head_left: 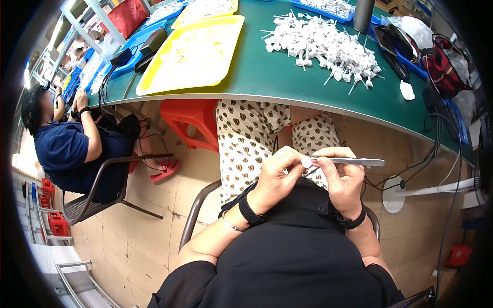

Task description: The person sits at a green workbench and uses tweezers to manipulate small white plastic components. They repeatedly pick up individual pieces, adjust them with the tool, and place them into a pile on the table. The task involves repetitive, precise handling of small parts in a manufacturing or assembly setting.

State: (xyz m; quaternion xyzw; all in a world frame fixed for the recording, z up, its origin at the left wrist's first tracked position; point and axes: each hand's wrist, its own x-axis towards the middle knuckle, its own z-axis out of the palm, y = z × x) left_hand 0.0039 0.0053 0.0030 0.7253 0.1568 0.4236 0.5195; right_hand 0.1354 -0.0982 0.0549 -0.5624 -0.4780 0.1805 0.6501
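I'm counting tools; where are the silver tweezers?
In the head view, right of centre, the silver tweezers are in the right hand, near the white piece at the left hand.

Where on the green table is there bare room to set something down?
Bare green tabletop shows between the yellow tray and the heap of white pieces, and between that heap and the near edge. It's crowded at right around the dark red bag, and left by the black boxes.

The wearer's two bare hands, one slim silver metal pair of tweezers and one small round white piece are seen. On one green-topped desk, two rectangular yellow plastic trays are counted; the heaped small white parts cannot be counted.
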